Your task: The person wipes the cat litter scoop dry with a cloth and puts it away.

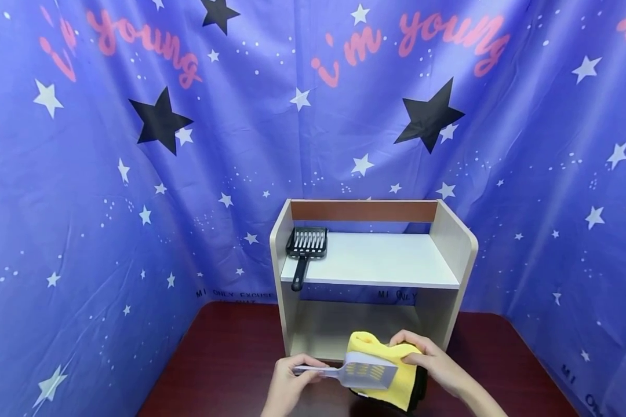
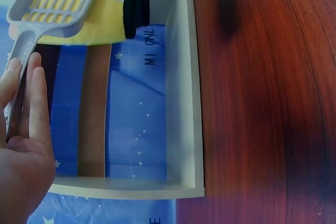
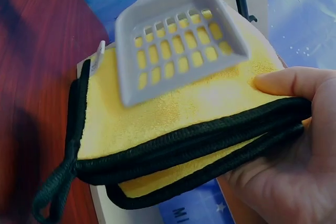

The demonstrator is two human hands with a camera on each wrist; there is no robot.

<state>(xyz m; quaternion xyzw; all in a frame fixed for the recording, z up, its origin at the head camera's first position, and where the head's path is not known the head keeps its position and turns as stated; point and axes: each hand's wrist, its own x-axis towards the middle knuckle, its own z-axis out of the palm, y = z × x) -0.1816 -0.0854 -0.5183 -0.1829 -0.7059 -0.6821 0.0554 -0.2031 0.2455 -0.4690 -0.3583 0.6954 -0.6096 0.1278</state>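
Note:
My left hand [image 1: 288,381] pinches the handle of a grey slotted litter scoop [image 1: 367,375]. In my right hand [image 1: 433,362] is a folded yellow cloth [image 1: 381,346] with dark edging, gripped between thumb and fingers. The right wrist view shows the scoop [image 3: 181,40] lying over the cloth [image 3: 173,129], slots facing up, with yellow showing through them. From the left wrist view, fingers of the left hand [image 2: 29,135] lie along the scoop's handle. Both things are held up in front of the shelf's lower opening.
A two-tier shelf unit [image 1: 370,259] stands on the dark red table [image 1: 219,359]. On its upper board, at the left, lies a black slotted scoop [image 1: 308,243], its handle jutting over the front edge. A blue star-patterned curtain [image 1: 229,145] hangs behind and at both sides.

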